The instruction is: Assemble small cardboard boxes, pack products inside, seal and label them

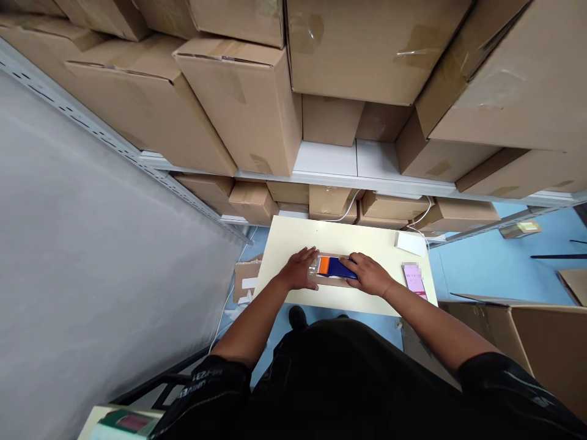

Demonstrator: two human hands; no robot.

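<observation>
A small brown cardboard box (337,282) lies flat on the cream table, a blue-and-orange item (337,267) on top of it. Shiny clear film (313,269) shows at the box's left end. My left hand (300,269) spans that end, thumb at the near edge and fingers at the far edge. My right hand (369,273) closes over the right end of the blue part, fingers across its top. Its palm hides the box's right end. What exactly the blue-and-orange item is, I cannot make out.
On the table (293,235) lie a phone (415,281) with a lit screen and a white device (410,243) with a cable. Shelves packed with cardboard boxes (243,98) rise behind. A large open carton (486,324) stands at the right, a grey wall (92,244) at the left.
</observation>
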